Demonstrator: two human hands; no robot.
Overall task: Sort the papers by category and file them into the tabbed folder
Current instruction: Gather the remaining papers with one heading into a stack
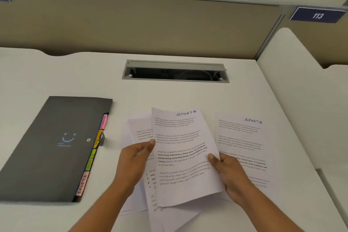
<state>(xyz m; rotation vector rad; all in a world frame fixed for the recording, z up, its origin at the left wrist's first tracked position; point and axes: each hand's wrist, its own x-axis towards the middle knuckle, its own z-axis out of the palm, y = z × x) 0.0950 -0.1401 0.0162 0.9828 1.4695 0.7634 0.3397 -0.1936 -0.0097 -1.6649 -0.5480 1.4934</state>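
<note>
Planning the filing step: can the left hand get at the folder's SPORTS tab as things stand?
Probably yes: nothing lies between the left hand and the SPORTS tab, though it grips a sheet.

Both hands, left (134, 158) and right (228, 170), hold a SPORTS sheet (185, 156); folder (54, 147) lies left.

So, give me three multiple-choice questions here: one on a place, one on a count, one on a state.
1. Where does the dark folder lie from the held sheet? A) to its left B) to its right C) under it
2. How many sheets show the handwritten word SPORTS? A) one B) two C) four
3. How is the folder? A) closed B) wide open C) standing upright
Answers: 1 A, it lies left of it; 2 B, the held sheet and the sheet lying at the right; 3 A, its cover lies flat, only tabs showing.
</note>
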